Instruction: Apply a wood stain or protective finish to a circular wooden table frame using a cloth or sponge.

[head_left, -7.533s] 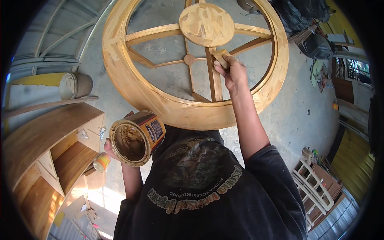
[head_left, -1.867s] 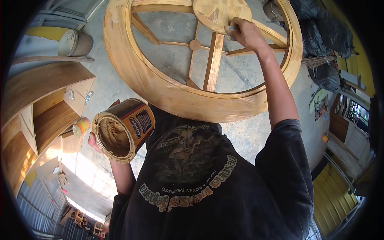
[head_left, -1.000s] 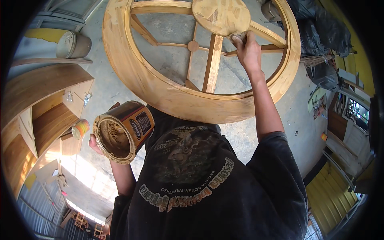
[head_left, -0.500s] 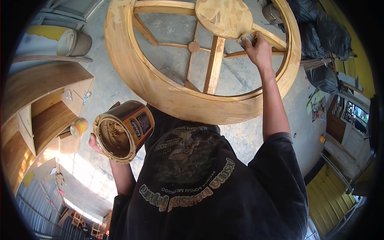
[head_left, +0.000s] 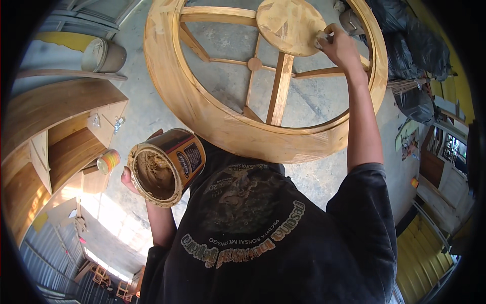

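Note:
A round wooden frame [head_left: 177, 101] with spokes stands in front of me; a disc [head_left: 288, 30] smeared with pale putty forms its hub. At the disc's right edge, my right hand [head_left: 344, 48] pinches a small putty-smeared piece [head_left: 321, 39], perhaps a scraper, against the wood. Its exact shape is hidden by the fingers. My left hand [head_left: 130, 181] grips a can [head_left: 187, 157] from behind and below, mostly covered by it. The can is tilted with its mouth toward me, showing brown wood putty [head_left: 154, 172] inside and crusted round the rim.
To the left are a wooden cabinet [head_left: 71, 147] with open compartments, a small tin [head_left: 108, 161] and a bucket [head_left: 104, 55]. Black plastic bags [head_left: 425, 50] pile up at the far right, near another bucket [head_left: 350, 21]. Below the frame is a concrete floor [head_left: 314, 185].
My right hand has moved up and slightly right along the hub disc's edge. The whole view has shifted a little, and the can stays in my left hand.

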